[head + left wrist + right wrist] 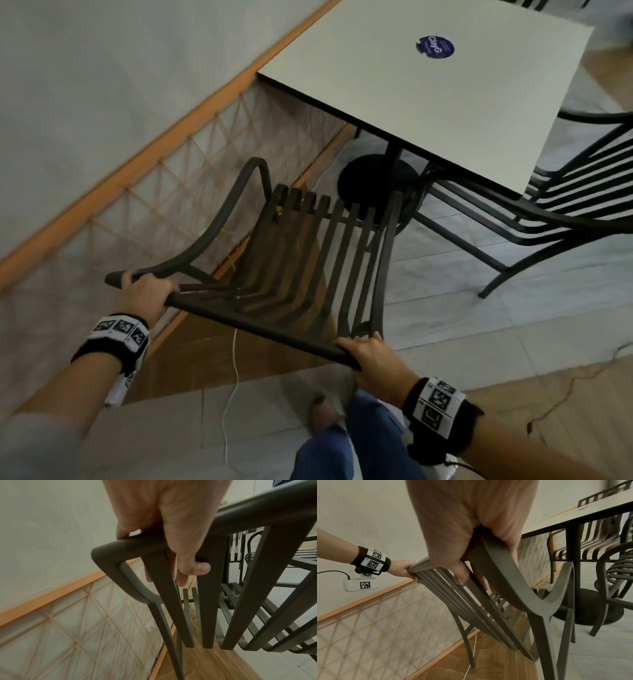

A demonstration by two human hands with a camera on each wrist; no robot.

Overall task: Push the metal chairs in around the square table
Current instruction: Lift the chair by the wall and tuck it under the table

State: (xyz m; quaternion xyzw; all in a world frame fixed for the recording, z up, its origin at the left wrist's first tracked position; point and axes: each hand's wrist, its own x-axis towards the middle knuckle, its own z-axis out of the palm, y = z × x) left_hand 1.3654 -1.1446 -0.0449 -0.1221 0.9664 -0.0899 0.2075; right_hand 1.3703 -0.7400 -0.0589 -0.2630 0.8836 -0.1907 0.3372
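Chair [301, 260] near the surface [428, 102], front at its near edge, beside the wall | left hand [147, 291] grips top rail's left end; right hand [373, 356] grips right end | second chair [565, 192] tucked under right side

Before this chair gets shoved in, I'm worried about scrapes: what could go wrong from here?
Both hands, left hand and right hand, grip the chair by its top rail. Its armrests might knock the table edge. Its front could hit the round table base. The white cable on the floor could snag a leg.
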